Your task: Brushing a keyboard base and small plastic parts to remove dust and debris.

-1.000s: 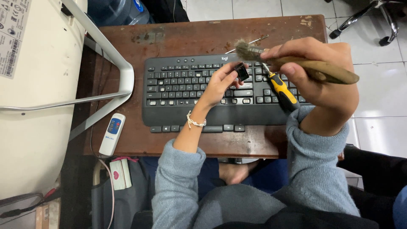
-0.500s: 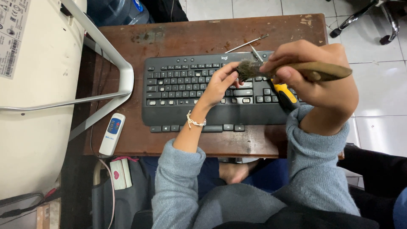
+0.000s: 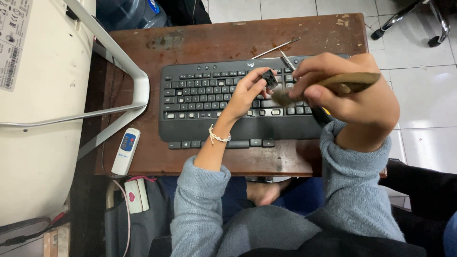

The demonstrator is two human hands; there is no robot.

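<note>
A black keyboard lies on a brown wooden table. My left hand rests over its middle keys and pinches a small black keycap between the fingertips. My right hand hovers over the keyboard's right end, gripping a wooden-handled brush; its bristles sit just below the keycap. A yellow and black screwdriver lies under my right hand, mostly hidden.
A thin metal tool lies on the table behind the keyboard. A white remote sits at the front left corner. A large white appliance with a grey bar stands left. A chair base is at top right.
My right hand has drawn the brush down and leftward, from above the keycap to just below it. My left hand has kept hold of the keycap in about the same place.
</note>
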